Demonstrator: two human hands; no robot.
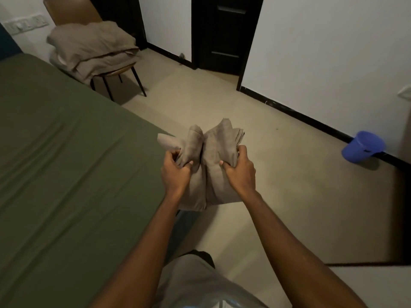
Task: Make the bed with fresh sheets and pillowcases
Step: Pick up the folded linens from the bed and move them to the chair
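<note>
A folded taupe cloth bundle (211, 156) is held up in front of me, just past the corner of the bed. My left hand (176, 170) grips its left half and my right hand (239, 168) grips its right half, thumbs on top. The bed (66, 163) fills the left side and is covered by a smooth olive-green sheet. More taupe bedding (93, 47) lies piled on a chair at the back left.
The brown chair (73, 12) with thin black legs stands beside the bed's far side. A blue bucket (363, 148) sits against the right wall. A dark door (224, 34) is at the back. Beige floor lies between bed and wall.
</note>
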